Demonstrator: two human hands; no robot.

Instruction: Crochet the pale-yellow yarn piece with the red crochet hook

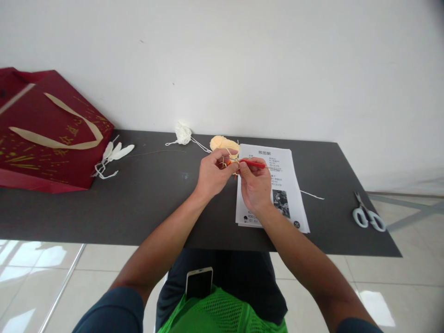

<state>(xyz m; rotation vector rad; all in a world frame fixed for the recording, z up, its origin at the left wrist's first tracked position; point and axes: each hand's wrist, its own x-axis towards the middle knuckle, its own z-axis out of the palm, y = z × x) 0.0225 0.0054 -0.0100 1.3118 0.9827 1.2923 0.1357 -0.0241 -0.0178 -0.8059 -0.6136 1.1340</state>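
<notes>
My right hand [255, 185] is closed around the red handle of a crochet hook [252, 163], whose thin shaft points left. My left hand [217, 173] pinches a small crochet piece [227, 161] with orange and pale yarn, mostly hidden by the fingers. The hook's tip meets the piece between both hands. A strand of yarn runs over my left index finger. Just behind my hands lies a ball of pale yellow yarn [224, 143]. Beneath my right hand are printed pattern sheets [294, 203] with text and a dark picture.
White yarn [183, 133] lies at the table's back edge. White crocheted pieces [120, 151] with loose tails lie beside a red gift bag [45, 134] at left. Scissors [367, 215] rest near the dark table's [156, 199] right edge. A phone [199, 283] sits at my lap.
</notes>
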